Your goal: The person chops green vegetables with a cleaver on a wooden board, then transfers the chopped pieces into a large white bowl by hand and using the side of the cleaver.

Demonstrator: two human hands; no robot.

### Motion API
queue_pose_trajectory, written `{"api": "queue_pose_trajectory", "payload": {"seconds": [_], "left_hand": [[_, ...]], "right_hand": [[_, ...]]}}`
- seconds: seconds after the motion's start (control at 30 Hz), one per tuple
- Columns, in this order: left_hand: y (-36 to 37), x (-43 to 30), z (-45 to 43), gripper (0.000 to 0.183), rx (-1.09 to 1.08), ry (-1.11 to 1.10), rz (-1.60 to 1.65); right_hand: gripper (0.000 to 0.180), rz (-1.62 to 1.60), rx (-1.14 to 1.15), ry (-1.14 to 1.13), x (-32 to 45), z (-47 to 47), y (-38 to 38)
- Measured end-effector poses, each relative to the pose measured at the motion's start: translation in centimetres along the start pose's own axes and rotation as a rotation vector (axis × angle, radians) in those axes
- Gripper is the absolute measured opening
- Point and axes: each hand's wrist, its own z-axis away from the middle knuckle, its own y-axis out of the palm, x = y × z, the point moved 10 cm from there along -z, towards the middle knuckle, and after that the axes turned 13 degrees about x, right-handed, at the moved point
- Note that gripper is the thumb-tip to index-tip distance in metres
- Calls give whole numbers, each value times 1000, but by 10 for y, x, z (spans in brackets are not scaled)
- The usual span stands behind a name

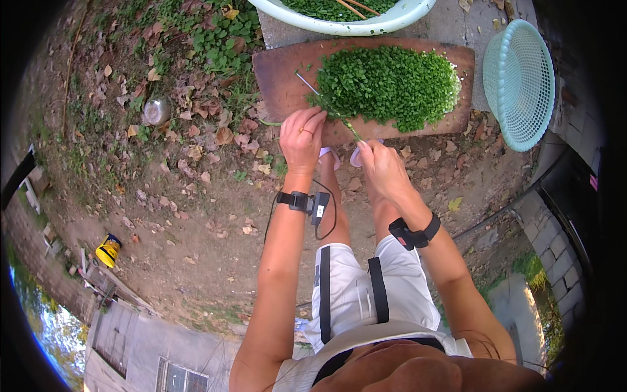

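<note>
A reddish-brown cutting board (279,73) bears a large heap of finely chopped green stalks, perhaps chives (382,83), paler at the right end. My right hand (384,164), below the board's near edge, grips a knife (307,82) seen almost edge-on. The knife slants up and left across the board, with green bits stuck along it. My left hand (301,137) is at the board's near left edge, its bent fingers close to the knife; whether they hold anything is hidden. A thin green stalk (270,123) sticks out left of those fingers.
Beyond the board stands a pale green basin (338,29) with chopped greens and wooden chopsticks (352,9). A light-blue mesh basket (504,88) leans at the right. A metallic round object (156,112) lies among leaves; a yellow container (108,251) is farther left.
</note>
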Motion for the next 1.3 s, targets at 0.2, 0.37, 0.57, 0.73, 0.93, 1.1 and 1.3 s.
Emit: {"api": "queue_pose_trajectory", "payload": {"seconds": [0.2,0.37,0.57,0.73,0.93,1.1,1.3], "left_hand": [[1,0,-4,18,0,-10,41],[-3,6,-5,21,-16,-92,120],[-5,1,0,25,-19,-29,36],[0,5,2,22,-15,-34,76],[-2,8,2,22,-35,-14,104],[-4,0,4,28,56,-15,73],[-9,-9,6,33,83,-32,72]], "right_hand": [[51,-5,-25,-68,-7,-17,2],[50,-154,30,-153,1,-13,-14],[50,-87,9,-125,6,5,-12],[50,-66,10,-80,-3,3,-2],[53,-68,20,-45,6,-19,10],[53,-72,28,-89,1,-22,1],[50,-198,59,-145,3,-8,-10]]}}
